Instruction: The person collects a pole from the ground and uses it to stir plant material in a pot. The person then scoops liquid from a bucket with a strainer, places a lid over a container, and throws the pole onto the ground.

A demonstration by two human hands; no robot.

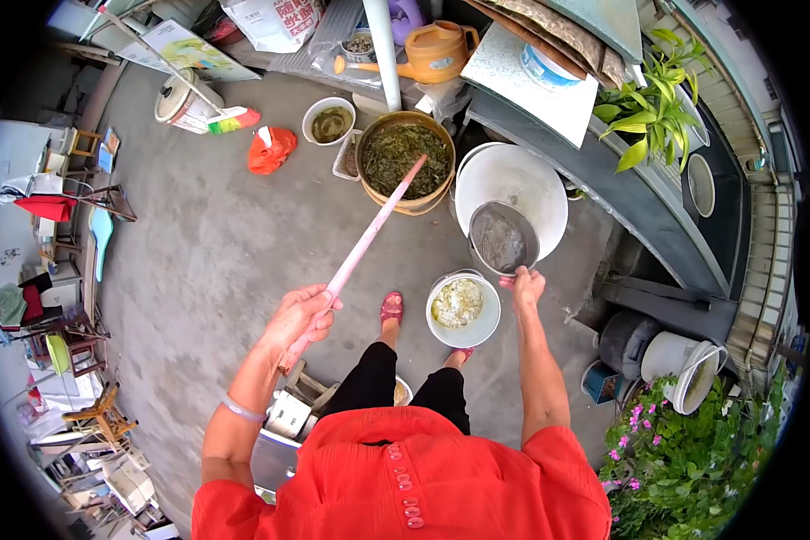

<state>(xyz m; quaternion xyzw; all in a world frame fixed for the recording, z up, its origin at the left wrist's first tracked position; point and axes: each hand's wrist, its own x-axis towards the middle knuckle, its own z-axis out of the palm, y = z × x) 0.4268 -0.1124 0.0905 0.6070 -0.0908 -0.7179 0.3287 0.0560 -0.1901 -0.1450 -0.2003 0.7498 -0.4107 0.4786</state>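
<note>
My left hand (304, 317) is closed around a long pink stick (369, 236). The stick's far end reaches into a brown bucket (364, 174) of dark green leafy mush (405, 148). With its fingers wrapped at the near edge, my right hand (524, 288) grips a grey metal pot (502, 241). That pot is tilted over the near part of a large white tub (535, 184); I cannot tell whether they touch. Close below stands a white bucket (477, 328) holding pale yellowish-white pieces (457, 302).
Left of the brown bucket are a bowl (328, 121) of greenish liquid and a red bag (272, 149). An orange watering can (432, 54) stands at the back. Potted leaves (648, 108) hang over the right ledge. Flowering plants (675, 459) and a tipped white bucket (693, 382) lie lower right.
</note>
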